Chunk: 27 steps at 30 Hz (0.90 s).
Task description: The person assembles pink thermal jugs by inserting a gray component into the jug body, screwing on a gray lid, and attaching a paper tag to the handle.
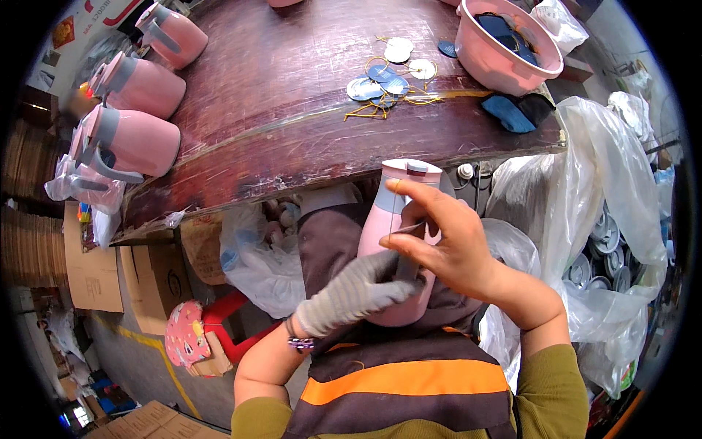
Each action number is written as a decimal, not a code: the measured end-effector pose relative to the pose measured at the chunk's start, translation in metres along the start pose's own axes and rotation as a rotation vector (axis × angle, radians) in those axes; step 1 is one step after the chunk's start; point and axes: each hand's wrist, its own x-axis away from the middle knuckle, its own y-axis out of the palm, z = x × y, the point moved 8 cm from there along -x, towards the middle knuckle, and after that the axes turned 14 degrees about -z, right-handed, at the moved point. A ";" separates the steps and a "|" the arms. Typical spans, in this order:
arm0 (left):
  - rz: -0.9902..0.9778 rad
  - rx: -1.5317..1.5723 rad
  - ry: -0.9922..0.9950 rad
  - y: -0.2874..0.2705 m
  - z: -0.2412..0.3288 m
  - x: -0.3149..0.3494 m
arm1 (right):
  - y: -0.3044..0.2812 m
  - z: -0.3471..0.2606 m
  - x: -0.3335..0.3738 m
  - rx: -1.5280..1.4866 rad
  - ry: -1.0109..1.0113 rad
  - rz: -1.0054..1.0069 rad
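A pink thermos jug (373, 228) with a grey collar and white lid stands in my lap, tilted slightly. My left hand (358, 289), in a grey knit glove, is closed on the jug's lower part by its dark grey handle (408, 269). Beside the jug's upper part, my bare right hand (457, 241) holds a thin yellowish cord (395, 208), stretched between forefinger and thumb. The other right fingers curl behind, partly hidden. On the table ahead lies a loose pile of round blue and white tags (380, 84) with yellow cords.
Several pink jugs (142, 139) line the table's left end. A pink basin (504, 69) of dark items stands at the right, with a blue and black cloth piece (512, 113) before it. Plastic bags of lids (599, 256) lie right; a red stool (219, 322) stands lower left.
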 end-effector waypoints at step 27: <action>0.751 -0.382 0.721 -0.155 0.107 0.155 | 0.018 0.093 0.046 -0.770 0.383 -0.182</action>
